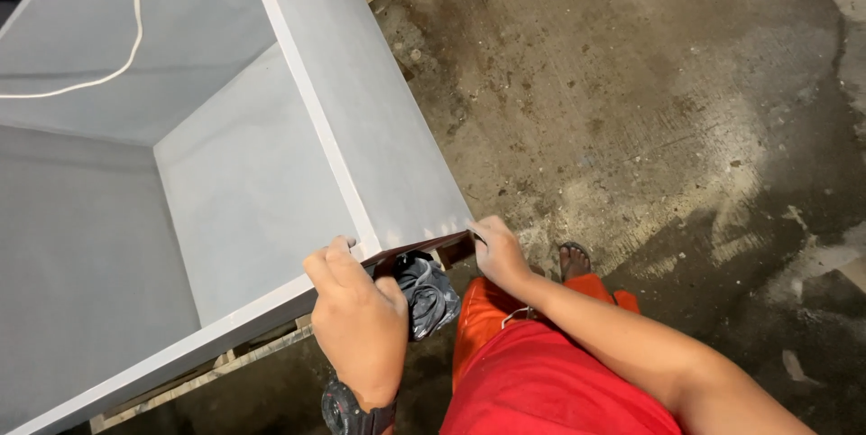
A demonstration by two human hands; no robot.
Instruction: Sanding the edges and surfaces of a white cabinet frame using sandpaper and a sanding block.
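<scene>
Nearest the lens: red shirt (550, 390) and orange trousers (483, 309), a black wristwatch (347, 412) at the bottom edge. Left hand (359, 322) curled over the near corner of a large grey box (253, 182), fingers pressed together and hooked on the rim, thumb side clamping a crumpled dark grey rag (428, 295) against the corner. Right hand (496, 250) lower on the outer side panel at the bottom edge of that same corner, fingers wrapped around the edge and mostly hidden, so spread or closed impossible to tell. Box open toward the camera, tilted, resting partly on a pale wooden slat (207, 372) above stained concrete floor (649, 101); a white cord (126, 47) looping across its far inner face. Judged from the flat painted panels: stiff, bulky, probably heavy for its size, smooth and somewhat slippery on the faces. Best purchase likely along rims and corners, one grip on top and one beneath. One sandalled foot (574, 259) just beside the lower corner.
</scene>
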